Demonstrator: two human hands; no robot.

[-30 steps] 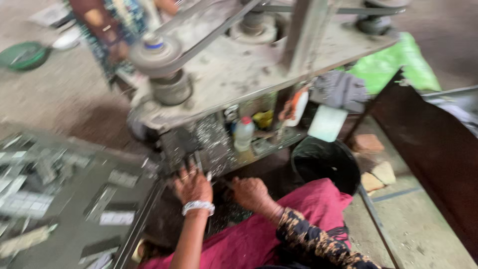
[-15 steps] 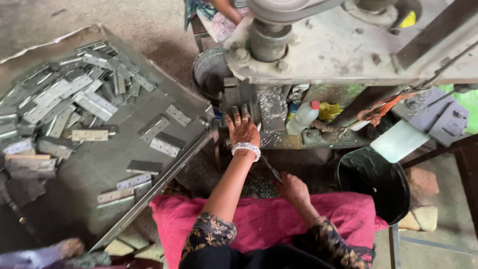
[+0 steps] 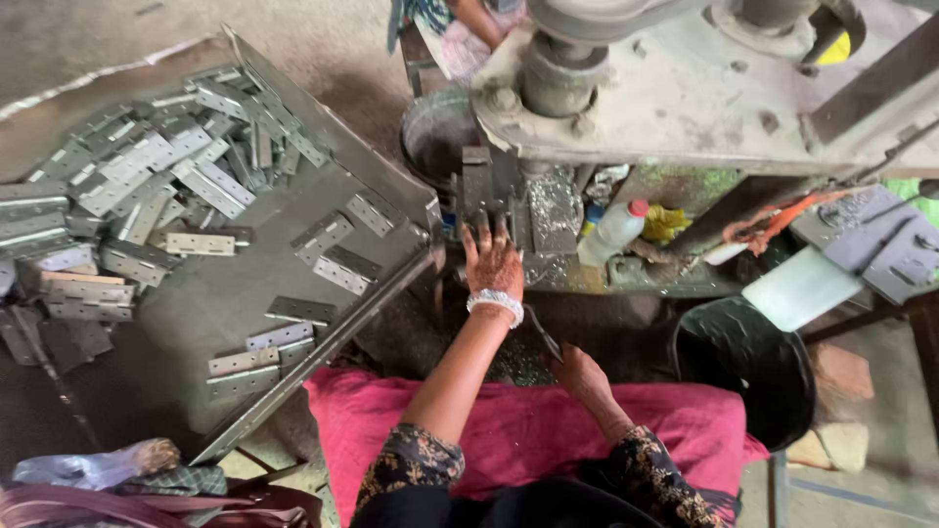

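Left hand [image 3: 492, 262] spread flat against the press [image 3: 685, 108] — right hand [image 3: 579, 372] pinching a thin metal rod [image 3: 541, 332].

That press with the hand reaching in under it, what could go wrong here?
The left hand lies flat at the tooling of the press, fingers right at the die, so it could be crushed if the machine cycles. The right hand holds a thin metal tool close by; it might slip. Metal hinges lie near the tray edge and could slide off.
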